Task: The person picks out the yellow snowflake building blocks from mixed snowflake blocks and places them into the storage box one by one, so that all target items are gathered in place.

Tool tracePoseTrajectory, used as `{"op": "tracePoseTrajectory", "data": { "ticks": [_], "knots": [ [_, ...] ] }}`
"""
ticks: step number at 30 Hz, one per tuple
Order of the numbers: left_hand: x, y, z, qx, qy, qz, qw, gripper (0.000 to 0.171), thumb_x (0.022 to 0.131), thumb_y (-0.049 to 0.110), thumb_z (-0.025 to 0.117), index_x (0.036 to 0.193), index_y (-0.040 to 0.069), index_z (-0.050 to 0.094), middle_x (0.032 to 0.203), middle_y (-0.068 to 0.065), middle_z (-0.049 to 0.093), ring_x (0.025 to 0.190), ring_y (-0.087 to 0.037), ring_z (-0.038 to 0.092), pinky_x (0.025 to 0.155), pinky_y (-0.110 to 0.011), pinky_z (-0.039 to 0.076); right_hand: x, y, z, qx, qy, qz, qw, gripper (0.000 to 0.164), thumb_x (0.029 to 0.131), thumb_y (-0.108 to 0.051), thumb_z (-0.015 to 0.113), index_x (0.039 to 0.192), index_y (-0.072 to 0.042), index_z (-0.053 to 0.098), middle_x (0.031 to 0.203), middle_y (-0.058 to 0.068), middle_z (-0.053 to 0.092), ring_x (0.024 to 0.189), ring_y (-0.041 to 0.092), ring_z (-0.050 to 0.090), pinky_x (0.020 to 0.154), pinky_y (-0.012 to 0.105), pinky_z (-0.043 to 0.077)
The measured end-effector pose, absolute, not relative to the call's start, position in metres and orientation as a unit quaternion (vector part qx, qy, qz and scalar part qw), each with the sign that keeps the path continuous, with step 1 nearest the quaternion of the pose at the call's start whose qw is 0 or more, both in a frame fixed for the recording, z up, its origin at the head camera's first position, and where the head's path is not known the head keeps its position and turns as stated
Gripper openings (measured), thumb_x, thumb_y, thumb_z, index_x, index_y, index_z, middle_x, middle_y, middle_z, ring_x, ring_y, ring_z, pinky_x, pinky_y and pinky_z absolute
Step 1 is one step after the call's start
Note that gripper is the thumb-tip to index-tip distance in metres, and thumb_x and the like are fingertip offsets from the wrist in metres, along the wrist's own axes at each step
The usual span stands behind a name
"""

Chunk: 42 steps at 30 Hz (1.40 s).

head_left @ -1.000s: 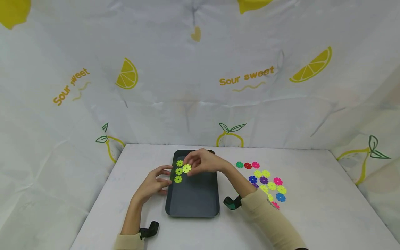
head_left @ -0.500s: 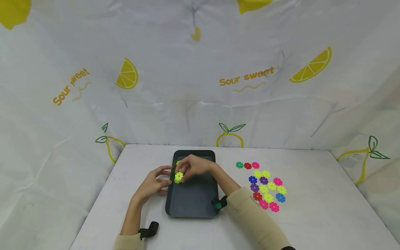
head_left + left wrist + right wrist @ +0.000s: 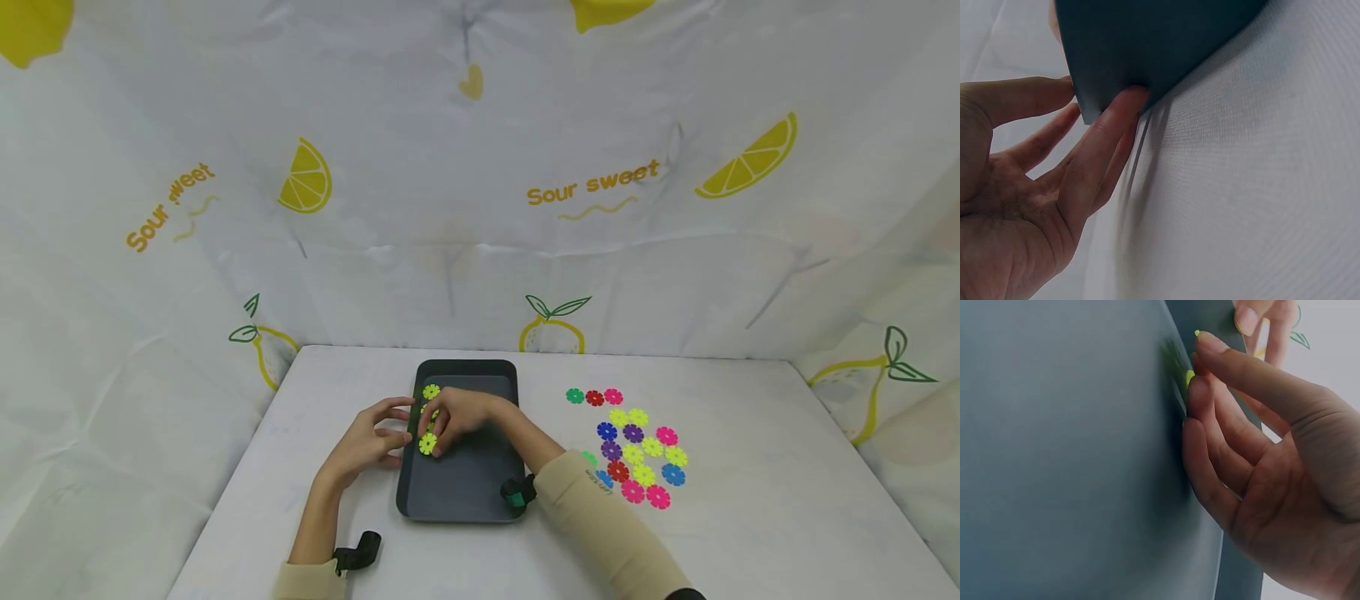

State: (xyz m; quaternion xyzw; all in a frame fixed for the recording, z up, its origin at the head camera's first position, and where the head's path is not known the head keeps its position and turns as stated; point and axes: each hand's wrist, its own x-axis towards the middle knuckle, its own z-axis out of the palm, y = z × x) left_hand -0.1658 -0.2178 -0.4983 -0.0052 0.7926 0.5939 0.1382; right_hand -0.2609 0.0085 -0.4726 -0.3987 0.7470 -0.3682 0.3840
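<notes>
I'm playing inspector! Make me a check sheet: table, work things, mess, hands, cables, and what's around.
Surface: white table.
Job's things: dark tray, yellow flower pieces along its left side; mixed-colour loose pieces right of it.
Clutter: nothing seen.
Left hand: touches the tray's left edge.
Right hand: pinches a yellow piece at the tray's left side.
Cables: nothing seen.
Surroundings: white sheet with lemon prints and "Sour sweet" lettering.

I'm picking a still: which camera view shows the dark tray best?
The head view: all four corners of the dark tray show, though the right hand covers part of it. The left wrist view has only a piece of its outside; the right wrist view, a close part of its floor and side.
</notes>
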Motion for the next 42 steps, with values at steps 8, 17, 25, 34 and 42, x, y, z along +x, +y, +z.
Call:
{"op": "tracePoseTrajectory", "data": {
  "ticks": [8,17,25,34,42],
  "knots": [
    [-0.166,-0.219,-0.498,0.002,0.79,0.597,0.139,0.064,0.097,0.007,0.073,0.157,0.018,0.055,0.148,-0.022,0.059,0.109,-0.027,0.077,0.073,-0.04,0.067,-0.254,0.004,-0.472,-0.384,0.764,-0.35,0.382,0.032,0.09,0.0,0.084,0.121,-0.001,0.076,0.091,0.016,0.082,0.067,0.01,0.067,0.06,0.023,0.053],
    [-0.167,-0.219,-0.5,0.006,0.79,0.598,0.137,0.064,0.097,0.005,0.071,0.157,0.017,0.054,0.148,-0.023,0.058,0.109,-0.027,0.076,0.074,-0.041,0.068,-0.251,0.004,-0.47,-0.373,0.769,-0.352,0.381,0.026,0.094,0.001,0.08,0.119,-0.003,0.075,0.093,0.019,0.083,0.071,0.012,0.072,0.063,0.026,0.056],
    [-0.167,-0.218,-0.5,0.003,0.792,0.596,0.133,0.065,0.096,0.005,0.072,0.157,0.017,0.055,0.147,-0.023,0.059,0.107,-0.026,0.077,0.073,-0.041,0.067,-0.252,0.008,-0.468,-0.383,0.778,-0.342,0.363,0.025,0.095,0.0,0.08,0.119,-0.001,0.076,0.091,0.017,0.083,0.07,0.012,0.071,0.062,0.026,0.056],
    [-0.166,-0.218,-0.5,-0.001,0.792,0.596,0.134,0.064,0.096,0.005,0.072,0.157,0.018,0.055,0.148,-0.023,0.058,0.106,-0.026,0.077,0.074,-0.041,0.068,-0.25,0.017,-0.463,-0.384,0.773,-0.366,0.348,0.027,0.096,-0.001,0.079,0.122,0.001,0.076,0.095,0.016,0.083,0.073,0.013,0.073,0.065,0.028,0.058],
    [-0.165,-0.217,-0.499,-0.005,0.79,0.598,0.135,0.065,0.096,0.007,0.074,0.156,0.019,0.055,0.148,-0.022,0.058,0.106,-0.025,0.076,0.075,-0.041,0.068,-0.246,0.035,-0.453,-0.399,0.773,-0.393,0.299,0.032,0.096,-0.006,0.08,0.126,0.004,0.074,0.099,0.013,0.084,0.081,0.008,0.076,0.074,0.021,0.059]
  ]
}}
